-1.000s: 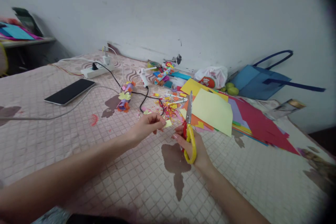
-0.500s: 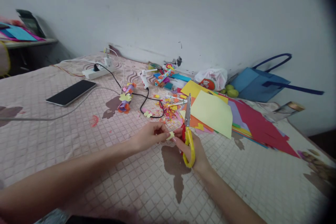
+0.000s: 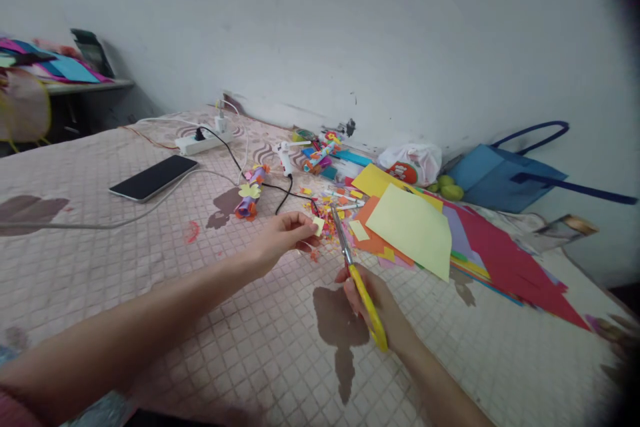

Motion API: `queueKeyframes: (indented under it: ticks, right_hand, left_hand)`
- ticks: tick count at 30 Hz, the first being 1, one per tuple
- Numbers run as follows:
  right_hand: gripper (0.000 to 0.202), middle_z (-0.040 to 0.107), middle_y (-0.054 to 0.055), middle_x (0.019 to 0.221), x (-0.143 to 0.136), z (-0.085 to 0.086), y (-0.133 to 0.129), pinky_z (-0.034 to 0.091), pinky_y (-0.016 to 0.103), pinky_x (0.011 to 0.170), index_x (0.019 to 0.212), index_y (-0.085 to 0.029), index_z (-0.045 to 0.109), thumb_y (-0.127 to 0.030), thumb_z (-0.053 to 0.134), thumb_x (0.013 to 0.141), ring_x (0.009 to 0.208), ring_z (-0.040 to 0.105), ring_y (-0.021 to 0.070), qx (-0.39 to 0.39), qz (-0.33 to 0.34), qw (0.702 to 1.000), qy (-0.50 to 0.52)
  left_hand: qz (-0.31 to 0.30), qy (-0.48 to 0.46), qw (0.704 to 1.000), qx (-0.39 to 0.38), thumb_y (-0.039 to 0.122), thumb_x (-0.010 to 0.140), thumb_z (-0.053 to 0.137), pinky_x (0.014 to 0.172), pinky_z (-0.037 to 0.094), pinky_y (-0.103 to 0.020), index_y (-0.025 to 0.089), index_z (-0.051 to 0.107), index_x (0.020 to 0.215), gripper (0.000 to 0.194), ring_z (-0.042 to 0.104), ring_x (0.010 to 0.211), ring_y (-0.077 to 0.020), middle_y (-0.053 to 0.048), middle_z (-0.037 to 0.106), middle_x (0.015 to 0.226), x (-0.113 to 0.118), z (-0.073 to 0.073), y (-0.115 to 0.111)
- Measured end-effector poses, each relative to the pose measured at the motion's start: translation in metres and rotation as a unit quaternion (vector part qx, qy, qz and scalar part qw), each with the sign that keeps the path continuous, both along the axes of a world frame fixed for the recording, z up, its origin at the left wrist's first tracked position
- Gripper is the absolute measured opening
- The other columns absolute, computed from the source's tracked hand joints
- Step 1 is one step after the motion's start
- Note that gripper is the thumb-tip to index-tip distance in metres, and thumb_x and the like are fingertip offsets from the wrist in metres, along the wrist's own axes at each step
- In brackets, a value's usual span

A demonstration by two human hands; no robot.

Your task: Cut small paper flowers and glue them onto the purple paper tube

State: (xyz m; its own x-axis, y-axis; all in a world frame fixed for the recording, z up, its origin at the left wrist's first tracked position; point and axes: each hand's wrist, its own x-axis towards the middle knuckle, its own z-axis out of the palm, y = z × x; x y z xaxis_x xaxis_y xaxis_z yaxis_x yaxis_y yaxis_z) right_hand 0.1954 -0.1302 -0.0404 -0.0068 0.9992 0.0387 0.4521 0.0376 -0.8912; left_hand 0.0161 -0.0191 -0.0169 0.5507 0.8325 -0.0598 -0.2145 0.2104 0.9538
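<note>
My left hand (image 3: 285,235) pinches a small pale yellow paper scrap (image 3: 319,225) between thumb and fingertips, holding it just above the pink checked bedspread (image 3: 150,280). My right hand (image 3: 373,300) is closed around the yellow handles of the scissors (image 3: 356,273), whose blades look shut and point up and away from me, tips just beside the scrap. Beyond the scrap lies a heap of coloured paper cuttings (image 3: 330,203). To the right of the blades a pale green sheet (image 3: 413,227) lies on top of an orange sheet (image 3: 373,237), with more yellow, purple and red sheets (image 3: 505,260) spread out under and behind them. Further back a white glue gun (image 3: 286,157) rests on the bedspread, its black cord looping toward a white power strip (image 3: 203,142). A dark phone (image 3: 154,177) lies face up to the left, a white cable running past it. A small rolled paper craft (image 3: 250,188) lies between the phone and the cuttings. Against the wall sit a white plastic bag (image 3: 413,161), some green fruits (image 3: 447,187) and a blue bag (image 3: 505,170).
</note>
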Motion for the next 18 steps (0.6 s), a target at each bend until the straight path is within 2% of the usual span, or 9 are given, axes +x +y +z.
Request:
queueKeyframes:
  ticks: [4, 9, 18]
  right_hand:
    - [0.025, 0.045, -0.003, 0.055, -0.003, 0.004, -0.002, 0.029, 0.019, 0.039, 0.078, -0.018, 0.055, -0.043, 0.053, 0.08, 0.046, 0.038, 0.009, 0.003, -0.003, 0.999, -0.039]
    - [0.026, 0.046, -0.003, 0.058, -0.006, 0.006, -0.002, 0.028, 0.021, 0.043, 0.075, -0.018, 0.054, -0.043, 0.052, 0.08, 0.05, 0.039, 0.0101, 0.005, 0.0, 0.998, -0.065]
    - [0.024, 0.043, -0.004, 0.054, -0.015, 0.016, -0.002, 0.028, 0.022, 0.045, 0.07, -0.017, 0.052, -0.04, 0.05, 0.077, 0.048, 0.037, 0.01, -0.021, -0.012, 0.997, -0.076]
  left_hand:
    - [0.02, -0.054, 0.998, -0.002, 0.027, 0.071, 0.067, 0.072, 0.049, -0.028, 0.013, 0.053, 0.072, 0.02, 0.063, 0.073, -0.0128, -0.003, 0.065, 0.077, 0.0, 0.0, 0.0]
    - [0.027, -0.085, 0.996, -0.008, 0.026, 0.07, 0.068, 0.077, 0.048, -0.03, 0.013, 0.054, 0.071, 0.019, 0.062, 0.075, -0.0125, -0.003, 0.064, 0.081, 0.002, -0.001, -0.002]
    - [0.034, -0.117, 0.992, -0.015, 0.023, 0.072, 0.067, 0.073, 0.048, -0.025, 0.014, 0.055, 0.07, 0.015, 0.06, 0.067, -0.0085, 0.001, 0.062, 0.072, 0.005, -0.002, -0.007]
